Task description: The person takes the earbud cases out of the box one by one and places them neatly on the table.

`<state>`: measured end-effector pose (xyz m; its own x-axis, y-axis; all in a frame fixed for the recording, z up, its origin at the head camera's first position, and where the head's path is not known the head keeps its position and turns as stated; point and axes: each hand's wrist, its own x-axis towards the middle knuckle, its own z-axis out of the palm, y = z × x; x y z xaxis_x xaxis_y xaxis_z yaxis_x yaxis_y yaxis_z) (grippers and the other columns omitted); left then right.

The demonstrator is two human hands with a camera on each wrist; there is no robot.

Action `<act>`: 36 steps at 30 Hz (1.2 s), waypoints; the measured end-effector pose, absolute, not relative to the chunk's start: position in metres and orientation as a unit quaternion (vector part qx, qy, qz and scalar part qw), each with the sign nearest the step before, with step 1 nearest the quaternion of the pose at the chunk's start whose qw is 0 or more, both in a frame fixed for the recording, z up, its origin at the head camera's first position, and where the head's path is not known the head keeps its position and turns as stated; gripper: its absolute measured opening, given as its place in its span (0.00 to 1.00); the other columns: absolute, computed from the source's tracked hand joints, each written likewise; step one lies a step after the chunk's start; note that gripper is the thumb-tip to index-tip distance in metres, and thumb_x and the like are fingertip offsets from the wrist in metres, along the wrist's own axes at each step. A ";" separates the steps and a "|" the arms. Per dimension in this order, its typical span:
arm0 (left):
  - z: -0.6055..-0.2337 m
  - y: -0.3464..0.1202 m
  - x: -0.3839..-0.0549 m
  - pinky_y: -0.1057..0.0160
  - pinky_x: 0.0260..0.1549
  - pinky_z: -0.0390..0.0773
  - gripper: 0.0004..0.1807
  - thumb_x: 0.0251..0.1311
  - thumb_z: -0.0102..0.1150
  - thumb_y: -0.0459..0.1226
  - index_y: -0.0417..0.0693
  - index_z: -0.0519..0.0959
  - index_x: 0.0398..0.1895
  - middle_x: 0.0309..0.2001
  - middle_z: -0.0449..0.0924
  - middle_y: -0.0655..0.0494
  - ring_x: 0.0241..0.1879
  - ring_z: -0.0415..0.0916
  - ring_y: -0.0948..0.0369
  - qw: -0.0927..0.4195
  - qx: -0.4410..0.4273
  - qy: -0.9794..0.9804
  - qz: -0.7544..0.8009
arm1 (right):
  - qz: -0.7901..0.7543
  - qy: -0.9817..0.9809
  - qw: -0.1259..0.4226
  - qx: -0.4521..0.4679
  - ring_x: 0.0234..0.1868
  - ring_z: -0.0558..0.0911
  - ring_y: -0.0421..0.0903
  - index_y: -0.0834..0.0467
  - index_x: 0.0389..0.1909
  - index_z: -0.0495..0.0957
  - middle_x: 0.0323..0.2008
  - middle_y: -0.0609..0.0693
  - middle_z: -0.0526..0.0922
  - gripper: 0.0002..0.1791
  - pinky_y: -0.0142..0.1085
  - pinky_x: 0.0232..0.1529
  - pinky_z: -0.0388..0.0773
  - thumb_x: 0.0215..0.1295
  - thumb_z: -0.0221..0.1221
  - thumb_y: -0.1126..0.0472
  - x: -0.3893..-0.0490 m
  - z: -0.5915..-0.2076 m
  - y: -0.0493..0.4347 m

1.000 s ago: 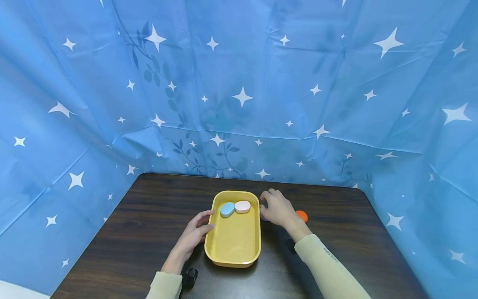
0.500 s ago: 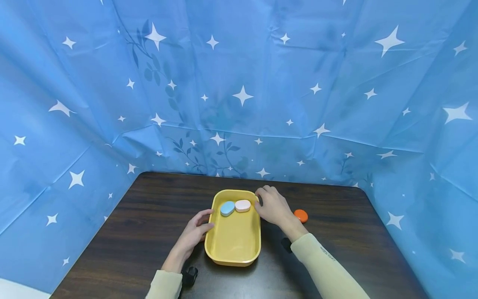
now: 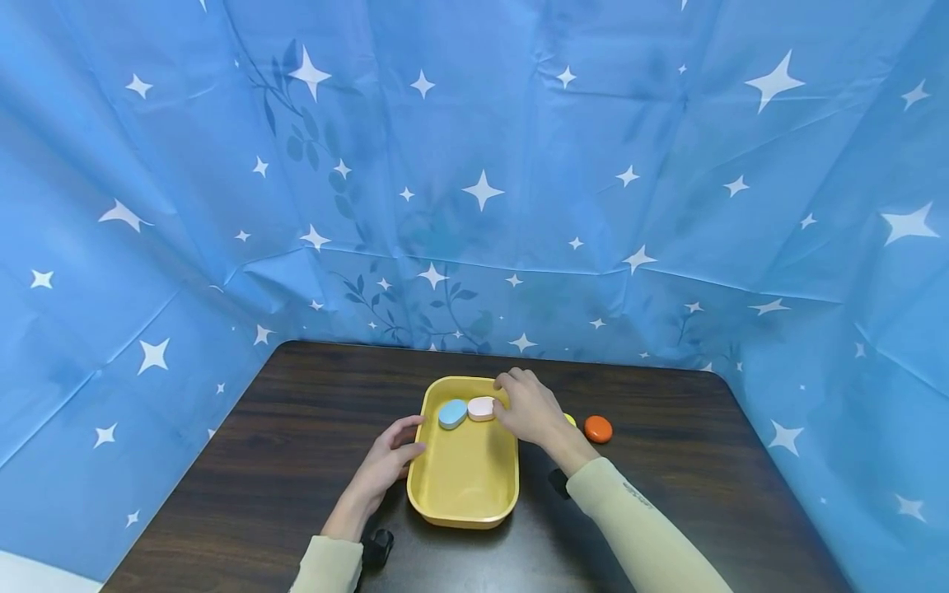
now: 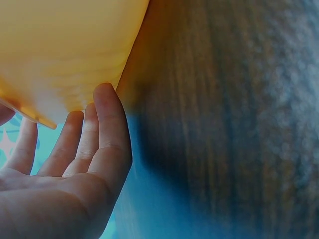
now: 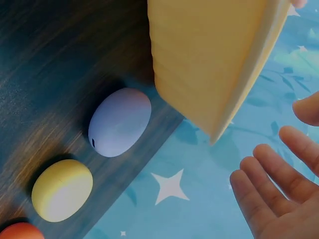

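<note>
A yellow rectangular tray (image 3: pixel 463 486) stands in the middle, with a blue oval piece (image 3: pixel 452 414) and a pale pink oval piece (image 3: pixel 480 408) side by side in its far part. My left hand (image 3: pixel 381 465) holds the tray's left side, thumb over the rim. In the left wrist view its fingers (image 4: pixel 112 119) lie against the outer wall. My right hand (image 3: pixel 530 408) reaches over the right rim, its thumb right by the pink piece's right end. The right wrist view shows its fingers (image 5: pixel 279 174) spread from the thumb (image 5: pixel 306 109), nothing between them.
On the table right of the tray, a lavender rounded piece (image 5: pixel 119 122), a yellow one (image 5: pixel 62 191) and an orange one (image 3: pixel 598 429) lie in a row. In the head view my right hand hides the lavender piece. A blue star-patterned curtain (image 3: pixel 482 247) hangs behind the table.
My right hand has moved left from beside the tray to over its right rim, near the pink piece. The yellow piece now partly shows behind the right wrist. The left hand stays put.
</note>
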<state>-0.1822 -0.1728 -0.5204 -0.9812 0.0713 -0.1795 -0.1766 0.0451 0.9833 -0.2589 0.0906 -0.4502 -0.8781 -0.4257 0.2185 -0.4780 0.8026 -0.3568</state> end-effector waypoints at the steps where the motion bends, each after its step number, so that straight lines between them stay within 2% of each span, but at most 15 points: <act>1: -0.520 -0.173 -0.182 0.50 0.49 0.81 0.26 0.73 0.56 0.35 0.45 0.68 0.72 0.68 0.69 0.39 0.56 0.78 0.48 0.090 -0.036 0.717 0.690 | 0.205 -0.947 0.063 0.241 0.47 0.75 0.50 0.58 0.51 0.81 0.48 0.52 0.80 0.14 0.46 0.44 0.78 0.67 0.62 0.58 -0.259 -0.451 0.090; 23: -0.520 -0.173 -0.181 0.50 0.49 0.81 0.26 0.72 0.58 0.36 0.47 0.69 0.71 0.67 0.69 0.40 0.55 0.78 0.49 0.090 -0.040 0.717 0.690 | 0.195 -0.939 0.025 0.283 0.49 0.75 0.50 0.60 0.54 0.81 0.49 0.52 0.80 0.20 0.48 0.50 0.78 0.66 0.64 0.54 -0.263 -0.461 0.072; 36: -0.520 -0.173 -0.181 0.50 0.49 0.81 0.26 0.72 0.57 0.36 0.46 0.68 0.72 0.68 0.68 0.39 0.56 0.77 0.49 0.093 -0.035 0.717 0.690 | 0.168 -0.937 0.032 0.304 0.44 0.74 0.48 0.58 0.51 0.82 0.45 0.50 0.79 0.16 0.44 0.42 0.78 0.67 0.63 0.55 -0.267 -0.468 0.065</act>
<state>-0.1810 -0.1733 -0.5200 -0.9801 0.0780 -0.1826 -0.1796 0.0442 0.9827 -0.2671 0.0648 -0.4679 -0.8133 -0.5588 0.1621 -0.5803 0.7592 -0.2946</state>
